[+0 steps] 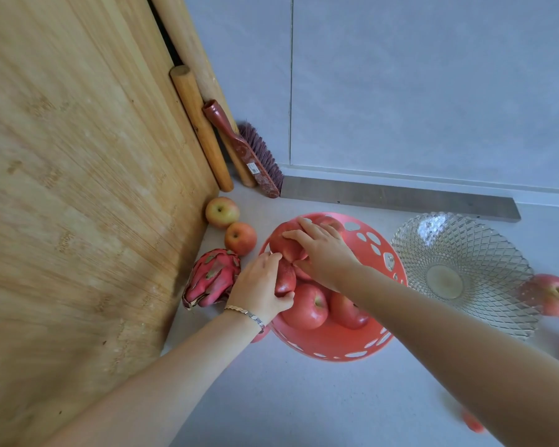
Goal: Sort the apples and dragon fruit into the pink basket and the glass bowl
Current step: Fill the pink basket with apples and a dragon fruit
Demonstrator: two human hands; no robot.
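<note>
— Looking from the head camera, where are the hands?
— Both over the pink basket (333, 341). The right hand (323, 250) has its fingers (296, 235) clamped over an apple (284, 245) at the basket's far rim; the left hand (260, 287) wraps a darker apple (284, 279) at its left rim.
— And the rest?
— A dragon fruit (212, 279) lies left of the basket on the worktop (304, 398); the glass bowl (465, 272) stands right of it.

I see the pink basket (333, 341) crowded with apples and both hands, so little room there. The glass bowl (465, 272) is open from above. A wooden board (78, 188) blocks the left. The front floor (304, 398) is free.
</note>
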